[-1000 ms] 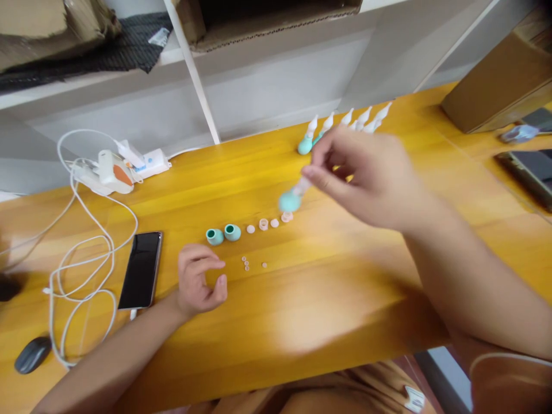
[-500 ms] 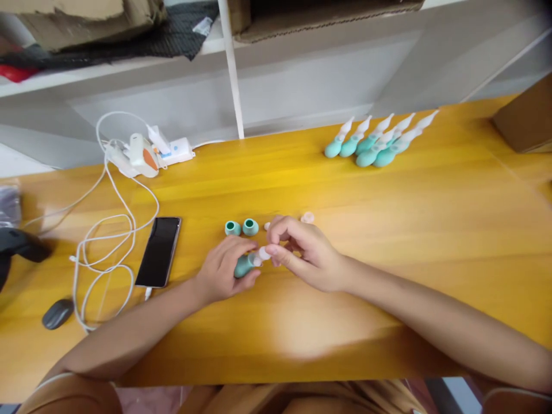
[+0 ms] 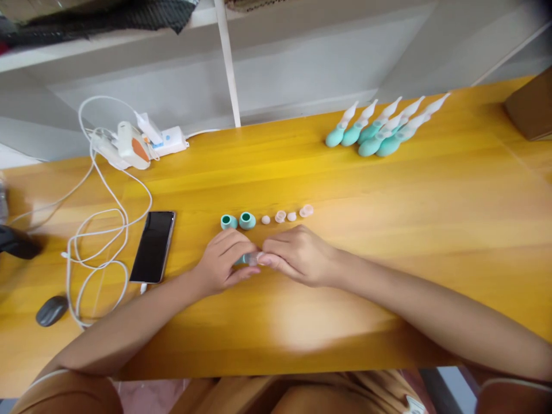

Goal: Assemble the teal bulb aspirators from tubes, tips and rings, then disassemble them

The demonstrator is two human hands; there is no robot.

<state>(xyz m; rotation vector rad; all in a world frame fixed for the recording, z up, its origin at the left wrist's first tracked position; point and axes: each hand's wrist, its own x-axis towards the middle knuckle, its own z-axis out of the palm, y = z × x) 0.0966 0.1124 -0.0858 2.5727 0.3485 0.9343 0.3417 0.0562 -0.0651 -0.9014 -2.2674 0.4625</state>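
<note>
Fingers wrapped around it, my left hand (image 3: 221, 261) holds a teal squeeze bulb (image 3: 241, 260), mostly hidden by the hand. A translucent neck piece (image 3: 252, 259) sits at the bulb's right end. My right hand (image 3: 302, 256) is closed, its thumb and curled fingers pressing on that neck piece. Just beyond the hands stand two teal bulbs with open mouths, one bulb (image 3: 228, 222) left of the other bulb (image 3: 247, 221). To their right lie a small pale plug (image 3: 265, 219), a clear ring-like cap (image 3: 280, 217), another plug (image 3: 292, 216) and another clear cap (image 3: 306, 211).
Several assembled teal bulbs with white pointed tips (image 3: 379, 135) stand at the back right. On the left are a phone (image 3: 153, 247), looped white cables (image 3: 123, 221), a power strip (image 3: 172, 142) and a mouse (image 3: 52, 311). A cardboard box (image 3: 532, 109) sits far right.
My right hand has turned over and its fingers have closed down on the neck piece at the bulb's end. The small caps and plugs behind it now show. The camera view has tilted down slightly.
</note>
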